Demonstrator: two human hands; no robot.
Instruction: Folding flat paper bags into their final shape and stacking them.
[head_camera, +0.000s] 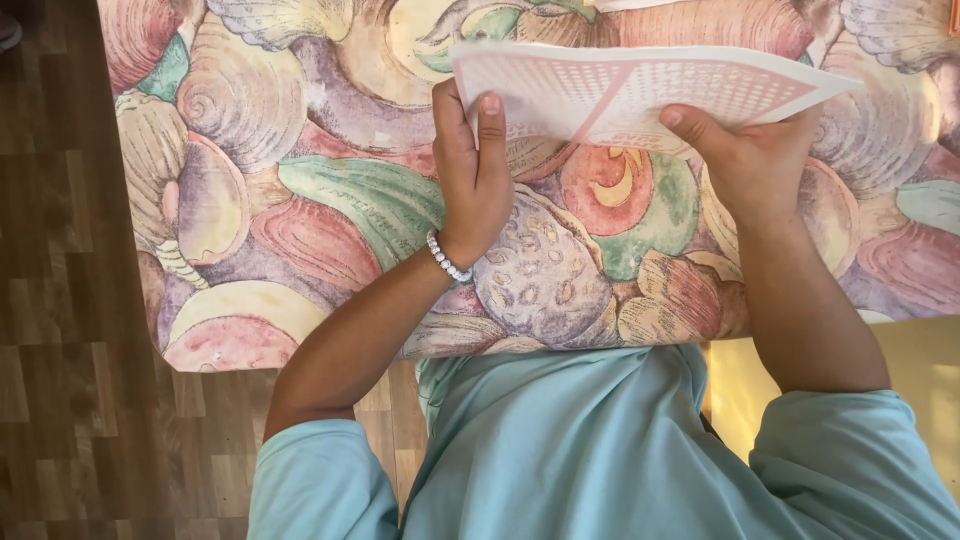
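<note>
Below, shell-print tablecloth, hands gripping pink sheet, wood floor

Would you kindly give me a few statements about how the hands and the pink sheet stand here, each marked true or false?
1. Both hands grip the pink and white sheet. True.
2. The left hand wears a beaded bracelet at the wrist. True.
3. The sheet lies flat on the wooden floor. False: it is held above the shell-patterned cloth.
4. The right hand holds a pen. False: it holds only the sheet's near edge.
5. The person wears a light blue top. True.
</note>
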